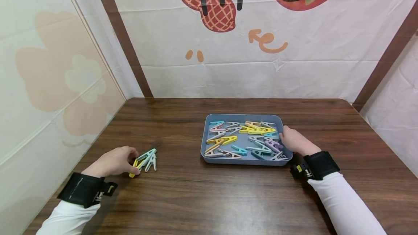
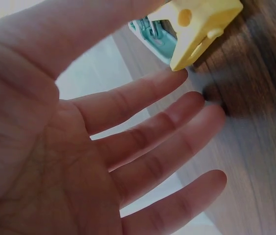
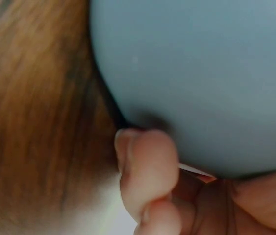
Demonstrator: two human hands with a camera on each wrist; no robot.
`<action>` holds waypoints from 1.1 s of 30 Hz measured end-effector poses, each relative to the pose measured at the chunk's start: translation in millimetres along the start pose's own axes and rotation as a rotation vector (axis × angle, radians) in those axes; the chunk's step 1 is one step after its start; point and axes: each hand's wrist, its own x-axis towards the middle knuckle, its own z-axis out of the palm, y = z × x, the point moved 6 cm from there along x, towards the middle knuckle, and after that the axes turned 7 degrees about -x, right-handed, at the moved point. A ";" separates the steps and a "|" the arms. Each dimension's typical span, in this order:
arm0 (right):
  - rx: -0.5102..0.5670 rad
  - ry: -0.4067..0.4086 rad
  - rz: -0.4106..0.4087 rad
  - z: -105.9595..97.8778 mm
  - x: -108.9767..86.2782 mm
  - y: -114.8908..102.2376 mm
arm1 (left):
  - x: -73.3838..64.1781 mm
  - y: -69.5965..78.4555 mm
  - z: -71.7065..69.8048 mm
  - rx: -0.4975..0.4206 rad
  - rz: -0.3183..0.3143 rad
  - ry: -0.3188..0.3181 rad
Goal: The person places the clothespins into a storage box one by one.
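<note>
My left hand pinches a yellow clothespin between thumb and index finger, the other fingers spread out in the left wrist view. Right beside it on the table are pale green clothespins, partly hidden by the yellow one in the left wrist view. At the tray's right side, my right hand grips the rim, with curled fingers against the outer wall. The blue-grey tray holds many clothespins in yellow, teal, purple, grey and pinkish colours, lying flat and partly overlapping.
The brown wood-grain table has its far edge against a white printed curtain. Another light curtain with a flower print hangs along the left side. Both wrists wear black straps with small cameras.
</note>
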 end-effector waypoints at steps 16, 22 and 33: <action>0.014 0.006 -0.008 0.1 -0.1 0.3 | -0.5 1.5 1.4 -0.045 -0.029 0.038; 0.016 0.012 -0.012 0.6 0.5 0.3 | -2.4 -2.9 2.1 -0.034 -0.014 0.063; 0.009 0.010 0.002 0.0 0.9 -0.7 | -3.3 -10.2 -1.6 -0.074 0.001 0.046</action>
